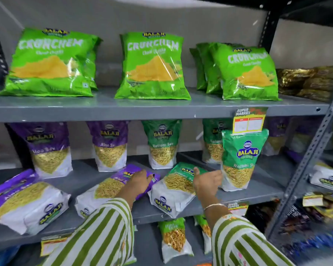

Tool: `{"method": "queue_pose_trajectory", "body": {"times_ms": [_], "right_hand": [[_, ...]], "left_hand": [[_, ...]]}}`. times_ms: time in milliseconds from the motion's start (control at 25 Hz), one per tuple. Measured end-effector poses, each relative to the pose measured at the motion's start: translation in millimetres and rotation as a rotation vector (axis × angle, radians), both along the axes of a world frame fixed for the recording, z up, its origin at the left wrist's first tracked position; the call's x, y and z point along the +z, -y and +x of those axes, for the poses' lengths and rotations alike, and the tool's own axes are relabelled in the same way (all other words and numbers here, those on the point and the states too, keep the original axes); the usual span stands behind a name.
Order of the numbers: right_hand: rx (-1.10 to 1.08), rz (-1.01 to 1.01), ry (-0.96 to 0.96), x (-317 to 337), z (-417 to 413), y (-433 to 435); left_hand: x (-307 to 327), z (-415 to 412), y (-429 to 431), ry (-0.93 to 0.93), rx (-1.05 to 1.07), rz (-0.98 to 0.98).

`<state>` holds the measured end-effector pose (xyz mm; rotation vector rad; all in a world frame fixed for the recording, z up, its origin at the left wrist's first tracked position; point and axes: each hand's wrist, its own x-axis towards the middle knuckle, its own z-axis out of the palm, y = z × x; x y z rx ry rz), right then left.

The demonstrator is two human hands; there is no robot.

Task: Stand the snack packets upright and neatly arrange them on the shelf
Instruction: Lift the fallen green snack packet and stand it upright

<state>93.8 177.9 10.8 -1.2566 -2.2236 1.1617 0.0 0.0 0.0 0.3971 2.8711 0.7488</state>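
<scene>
Snack packets on the middle shelf [258, 191] are only partly sorted: five stand upright along the back and one green Ratlami Sev packet [242, 160] stands near the front at 3 o'clock, while three lie toppled along the front edge. These are a purple Aloo Sev packet [25, 200] at 9 o'clock, a second purple packet [106, 189] near the centre, and a fallen green packet [175, 191] just beside it.

The main risk appears to be the front edge. The fallen green packet's bottom overhangs the shelf lip, so a careless tug could probably slide it off onto the lower shelf. Lifting it may also knock the upright green packet just beside the right hand, since that packet stands alone near the front with nothing to lean on. The bags look glossy and puffed, so a loose hold could slip.

The left hand [140, 183] reaches forward, palm down, fingers resting together on the upper end of the second purple packet, pressing rather than gripping it. The right hand [207, 182] is spread, thumb apart from the fingers, set against the right side of the fallen green packet and not closed on it. Both striped sleeves [104, 233] extend from 6 o'clock.
</scene>
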Motion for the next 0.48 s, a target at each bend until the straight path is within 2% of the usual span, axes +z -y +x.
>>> {"method": "queue_pose_trajectory", "body": {"times_ms": [40,120,240,360,480], "right_hand": [[0.017,-0.131,0.020,-13.4,-4.2,-2.9],[0.188,-0.409,0.006,-43.3,-20.5,-11.9],[0.289,-0.655,0.078,-85.0,-44.4,-23.9],[0.307,-0.784,0.103,-61.4,-31.7,-15.2],[0.273,-0.813,0.106,-50.4,-15.6,-21.8]], "left_hand": [[-5.9,-6.0,-6.3,0.100,0.002,-0.006],[-16.6,-12.6,-15.0,0.297,0.008,0.045],[-30.4,-14.6,-24.4,0.535,0.050,0.257],[-37.1,-16.9,-23.9,0.737,0.100,0.507],[-31.2,-9.0,-18.2,0.929,0.051,0.593]]}}
